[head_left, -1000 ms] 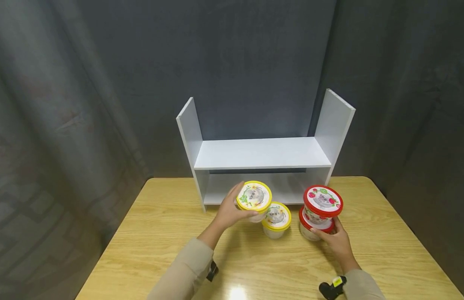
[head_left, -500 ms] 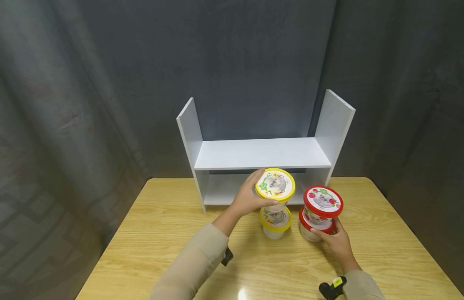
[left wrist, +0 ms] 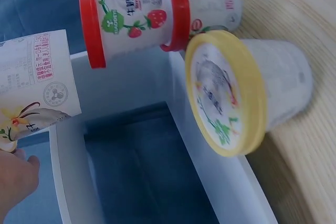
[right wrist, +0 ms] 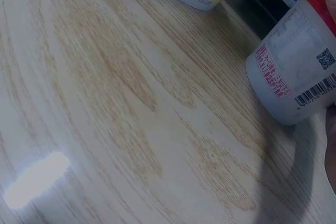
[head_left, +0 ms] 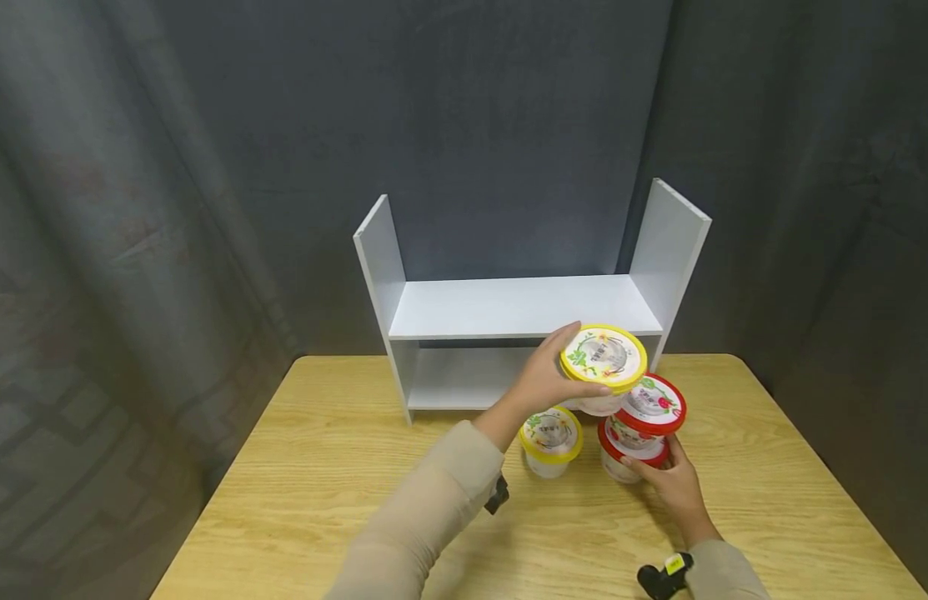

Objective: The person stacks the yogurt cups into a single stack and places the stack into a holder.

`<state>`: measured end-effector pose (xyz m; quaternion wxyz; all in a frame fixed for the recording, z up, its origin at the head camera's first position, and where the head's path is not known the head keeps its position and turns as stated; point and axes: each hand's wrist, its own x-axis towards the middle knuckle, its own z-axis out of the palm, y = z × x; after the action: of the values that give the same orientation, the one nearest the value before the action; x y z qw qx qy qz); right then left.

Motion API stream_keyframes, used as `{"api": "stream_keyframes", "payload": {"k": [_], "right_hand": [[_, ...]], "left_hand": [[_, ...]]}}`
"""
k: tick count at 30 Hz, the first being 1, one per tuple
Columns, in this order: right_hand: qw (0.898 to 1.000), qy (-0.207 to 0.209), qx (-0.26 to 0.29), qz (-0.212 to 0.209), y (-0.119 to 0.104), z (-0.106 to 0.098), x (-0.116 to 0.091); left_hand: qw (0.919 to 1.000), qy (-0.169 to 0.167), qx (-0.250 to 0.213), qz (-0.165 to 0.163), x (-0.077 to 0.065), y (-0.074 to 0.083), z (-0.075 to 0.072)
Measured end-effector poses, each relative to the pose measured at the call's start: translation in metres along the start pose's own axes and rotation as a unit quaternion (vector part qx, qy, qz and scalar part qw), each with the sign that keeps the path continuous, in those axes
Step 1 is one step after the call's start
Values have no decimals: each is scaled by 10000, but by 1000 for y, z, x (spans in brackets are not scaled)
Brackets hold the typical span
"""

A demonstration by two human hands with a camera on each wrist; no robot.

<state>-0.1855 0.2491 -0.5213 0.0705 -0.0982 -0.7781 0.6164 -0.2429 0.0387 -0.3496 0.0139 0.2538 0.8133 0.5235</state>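
My left hand grips a yellow-lidded tub in the air, just left of and above a stack of two red-lidded tubs. In the left wrist view the held tub shows its printed side, apart from the stack. The upper red-lidded tub sits on the lower one, which stands on the table. My right hand holds the stack around the lower tub's lid, its thumb at the front. A second yellow-lidded tub stands on the table left of the stack.
Behind the tubs a white two-level shelf with tall side panels stands at the back of the wooden table. Dark curtains hang behind and at both sides.
My left hand has carried its yellow-lidded tub rightward and slightly up, passing over the standing yellow-lidded tub to the red stack. The right hand has stayed in place.
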Motion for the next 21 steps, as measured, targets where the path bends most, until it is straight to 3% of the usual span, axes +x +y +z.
{"api": "stream_keyframes", "payload": {"k": [13,21], "right_hand": [[9998,-105,177,53,-11,-2,-7],[9998,-168,30,126,-13,-4,-7]], "left_hand": [[9994,-149,-164,-249,24,16,31],[9995,-211,-191,-135,32,18,50]]}}
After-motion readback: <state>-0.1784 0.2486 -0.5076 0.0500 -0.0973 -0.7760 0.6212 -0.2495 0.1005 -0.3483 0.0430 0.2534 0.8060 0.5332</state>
